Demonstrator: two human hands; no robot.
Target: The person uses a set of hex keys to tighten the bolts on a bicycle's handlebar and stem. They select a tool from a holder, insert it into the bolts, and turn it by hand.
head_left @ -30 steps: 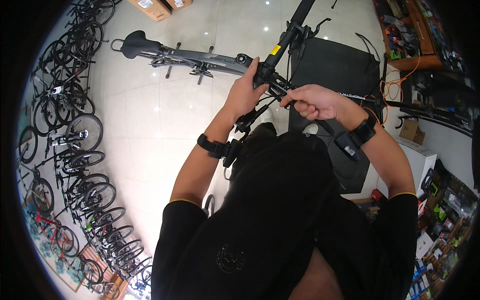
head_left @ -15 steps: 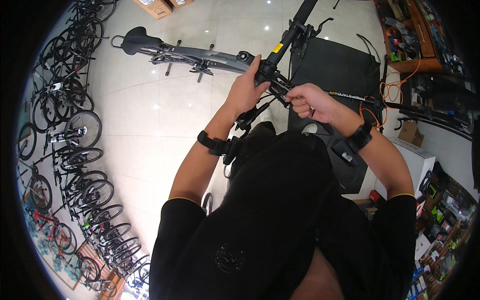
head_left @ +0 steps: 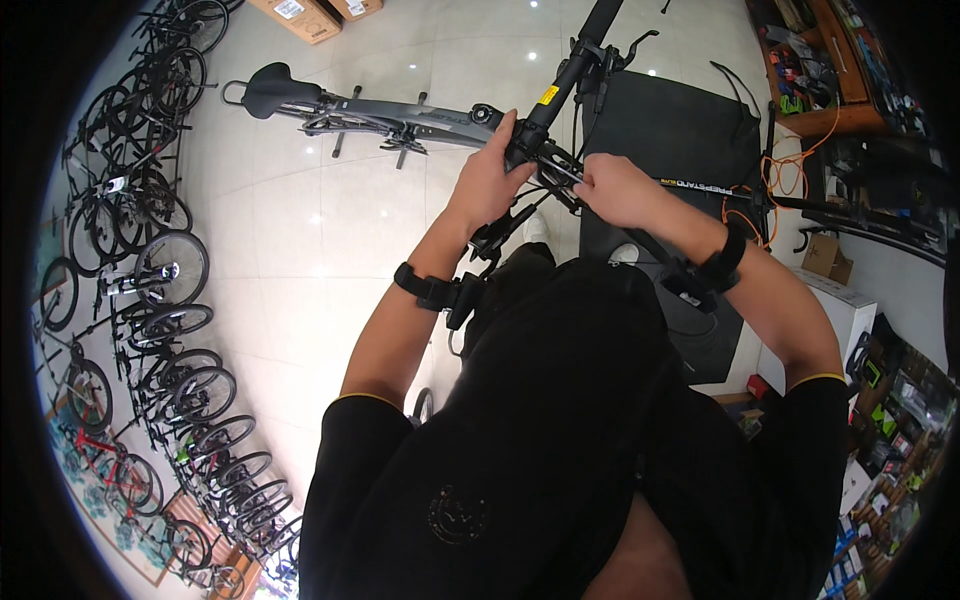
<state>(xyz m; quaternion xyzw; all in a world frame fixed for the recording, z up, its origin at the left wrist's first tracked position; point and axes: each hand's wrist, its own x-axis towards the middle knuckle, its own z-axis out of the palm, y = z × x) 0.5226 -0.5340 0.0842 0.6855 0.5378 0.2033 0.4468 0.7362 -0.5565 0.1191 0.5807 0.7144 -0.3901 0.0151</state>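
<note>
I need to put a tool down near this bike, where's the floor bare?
Bare tile lies between the grey bike frame and the row of parked bikes on the left. Crowded: the black mat and cluttered shelves on the right.

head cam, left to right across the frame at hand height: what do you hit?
Row of parked bicycles → bare pale tiled floor → left hand on the grey bike's handlebar stem → right hand → black floor mat → orange cable → white box.

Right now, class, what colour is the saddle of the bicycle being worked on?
Black. The saddle shows best in the head view, at the end of the grey frame.
</note>
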